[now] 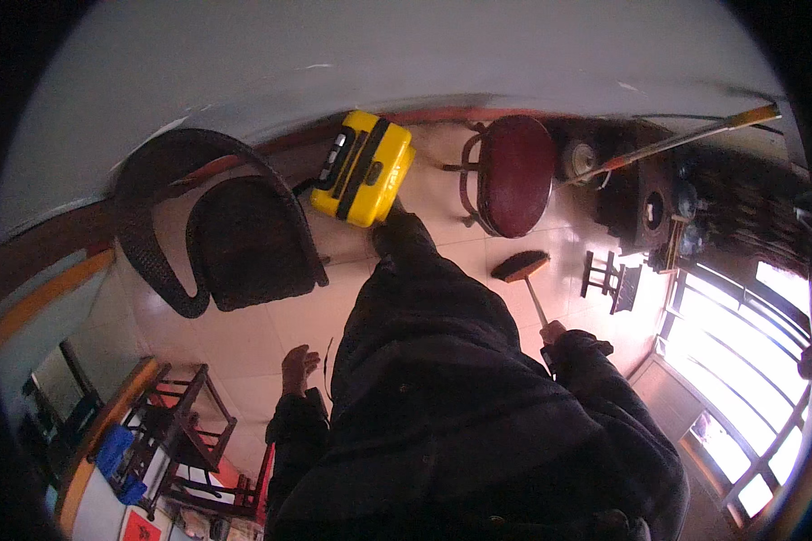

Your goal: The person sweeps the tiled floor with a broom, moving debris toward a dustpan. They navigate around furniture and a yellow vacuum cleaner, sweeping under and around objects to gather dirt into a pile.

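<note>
My right hand [553,333] is closed around the pale handle of a broom [524,265]. The broom's dark bristles point away from me, close to the tiled floor; whether they touch it I cannot tell. My left hand [299,369] hangs at my side, empty, with the fingers curled a little and apart. Beyond my feet stands a yellow hard-shell suitcase [365,169] with a black strap around it. To its right is a stool or chair with a dark red oval seat [517,176].
A dark woven armchair [254,243] stands at the left. Dark wooden chairs [189,426] are at the lower left. A small wooden stool [612,280] lies right of the broom, near a bright barred window [731,351]. A long pole [690,142] leans at the upper right.
</note>
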`<action>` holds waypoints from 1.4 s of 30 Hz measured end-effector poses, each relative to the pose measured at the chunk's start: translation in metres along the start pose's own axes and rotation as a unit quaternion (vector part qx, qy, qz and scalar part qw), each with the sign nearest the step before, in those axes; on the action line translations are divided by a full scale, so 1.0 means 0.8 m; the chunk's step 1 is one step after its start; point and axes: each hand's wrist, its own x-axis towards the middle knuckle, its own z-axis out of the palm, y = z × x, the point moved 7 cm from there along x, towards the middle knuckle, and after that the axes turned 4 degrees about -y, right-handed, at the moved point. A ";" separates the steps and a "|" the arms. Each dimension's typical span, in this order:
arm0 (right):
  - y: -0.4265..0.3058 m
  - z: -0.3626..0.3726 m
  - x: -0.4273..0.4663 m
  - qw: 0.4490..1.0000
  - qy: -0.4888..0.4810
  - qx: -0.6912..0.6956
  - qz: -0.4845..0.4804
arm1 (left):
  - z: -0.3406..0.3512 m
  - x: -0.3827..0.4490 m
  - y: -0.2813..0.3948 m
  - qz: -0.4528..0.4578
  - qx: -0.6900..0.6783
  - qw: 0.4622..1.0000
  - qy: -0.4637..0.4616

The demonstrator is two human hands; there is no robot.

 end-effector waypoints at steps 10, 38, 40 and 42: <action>-0.019 0.044 -0.107 0.952 0.085 0.288 0.068 | 0.008 0.002 0.040 -0.019 0.059 0.998 -0.008; -0.076 0.131 -0.411 0.870 0.289 0.344 0.205 | 0.172 -0.011 -0.043 -0.002 0.247 0.960 -0.130; -0.078 0.095 -0.381 0.868 0.303 0.349 0.181 | 0.161 -0.011 -0.048 -0.001 0.276 0.955 -0.106; -0.088 0.048 -0.348 0.864 0.312 0.360 0.162 | 0.151 -0.005 -0.047 -0.003 0.243 0.965 -0.096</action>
